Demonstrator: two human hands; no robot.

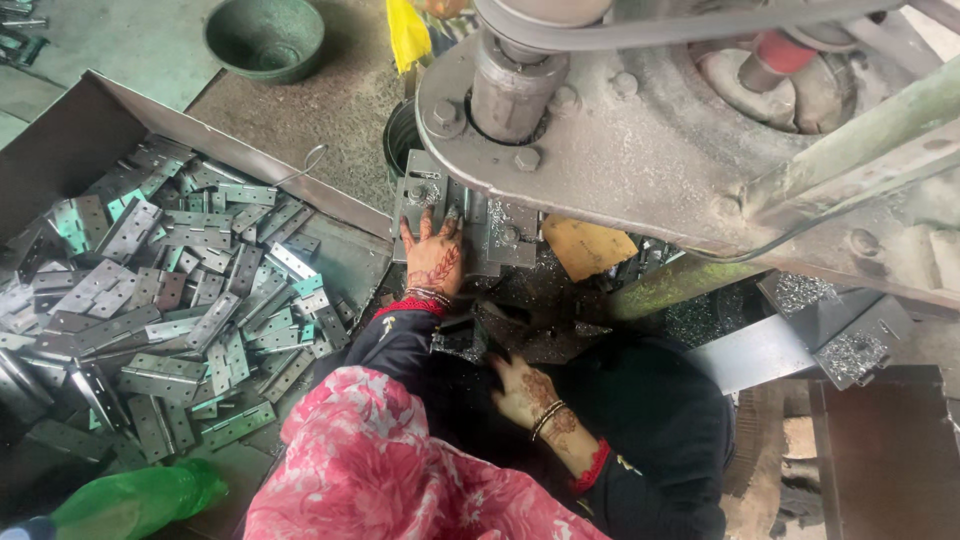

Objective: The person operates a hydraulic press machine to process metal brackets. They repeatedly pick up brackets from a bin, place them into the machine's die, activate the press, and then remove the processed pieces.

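My left hand (pixel 432 255) reaches forward with its fingers spread flat on a grey metal plate (pixel 425 195) at the die block of a big press (pixel 640 150). It grips nothing. My right hand (pixel 525 390) lies lower, on dark cloth over my lap, with its fingers pointing toward a small dark metal piece (pixel 458 340). Its fingertips are lost in shadow. Both wrists carry bangles and black sleeves, and a pink patterned scarf (pixel 380 470) hangs below them.
A sheet-metal tray (pixel 60 140) at the left holds a heap of several grey hinge plates (pixel 170 300). A green bowl (pixel 265 38) stands on the floor behind it. A green plastic bag (pixel 130 500) lies at the bottom left. Metal chips and offcuts (pixel 850 350) lie at the right.
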